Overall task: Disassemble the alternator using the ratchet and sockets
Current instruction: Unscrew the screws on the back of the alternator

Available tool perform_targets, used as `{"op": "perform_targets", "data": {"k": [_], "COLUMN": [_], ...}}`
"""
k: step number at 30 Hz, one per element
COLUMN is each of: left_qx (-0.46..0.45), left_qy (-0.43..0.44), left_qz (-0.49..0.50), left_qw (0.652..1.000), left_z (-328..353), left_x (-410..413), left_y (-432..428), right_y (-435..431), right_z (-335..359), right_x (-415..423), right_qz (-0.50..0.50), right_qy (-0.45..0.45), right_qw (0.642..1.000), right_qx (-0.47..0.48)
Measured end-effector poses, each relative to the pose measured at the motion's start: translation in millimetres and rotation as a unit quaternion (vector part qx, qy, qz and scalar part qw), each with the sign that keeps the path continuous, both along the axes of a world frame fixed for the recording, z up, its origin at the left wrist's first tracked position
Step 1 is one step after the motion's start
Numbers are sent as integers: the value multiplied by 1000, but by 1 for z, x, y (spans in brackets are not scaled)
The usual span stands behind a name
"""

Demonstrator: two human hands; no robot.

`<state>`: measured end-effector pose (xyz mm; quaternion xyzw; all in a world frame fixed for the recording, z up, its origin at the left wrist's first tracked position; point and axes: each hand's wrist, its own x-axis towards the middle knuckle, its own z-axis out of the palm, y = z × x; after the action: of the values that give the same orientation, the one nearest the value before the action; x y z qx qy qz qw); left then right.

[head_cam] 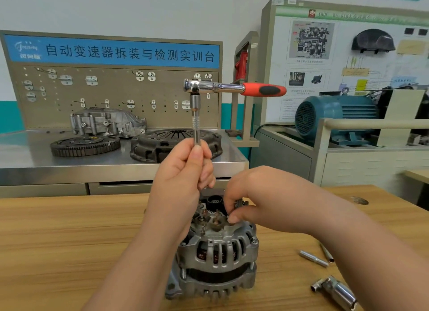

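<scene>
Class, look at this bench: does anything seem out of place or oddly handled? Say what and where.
The ratchet has its red handle jutting sideways, unheld; the left hand grips the extension bar below it. Loose sockets lie scattered on the table at right.

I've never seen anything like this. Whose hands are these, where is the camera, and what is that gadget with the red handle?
There is no robot: a person works bare-handed, and the one camera sits on their head, looking down. On the wooden table stands an alternator, a car's generator. The left hand grips the upright bar of a ratchet, a turning wrench with a red handle. The right hand has fingertips on the alternator's top; whether they pinch anything is unclear. Loose sockets lie to the right.
</scene>
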<state>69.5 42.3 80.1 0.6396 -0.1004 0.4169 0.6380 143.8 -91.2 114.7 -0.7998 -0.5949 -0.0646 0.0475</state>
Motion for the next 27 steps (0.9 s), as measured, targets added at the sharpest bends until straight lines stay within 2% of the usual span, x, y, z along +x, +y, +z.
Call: {"op": "perform_targets", "data": {"k": [16, 23, 27], "left_qx": [-7, -14, -20], "left_qy": [0, 14, 9], "left_qz": [-28, -35, -44], "left_qw": [1000, 999, 999], "left_z": [-2, -4, -3], "left_x": [0, 1, -1], "left_y": [2, -4, -5], "right_y": [-1, -7, -22], "right_z": [-5, 14, 13], "right_x": [6, 14, 23], "right_qz": [48, 50, 30], "right_qy": [-2, 29, 101], "right_qw": [998, 994, 987], "right_qx": [37, 89, 124]}}
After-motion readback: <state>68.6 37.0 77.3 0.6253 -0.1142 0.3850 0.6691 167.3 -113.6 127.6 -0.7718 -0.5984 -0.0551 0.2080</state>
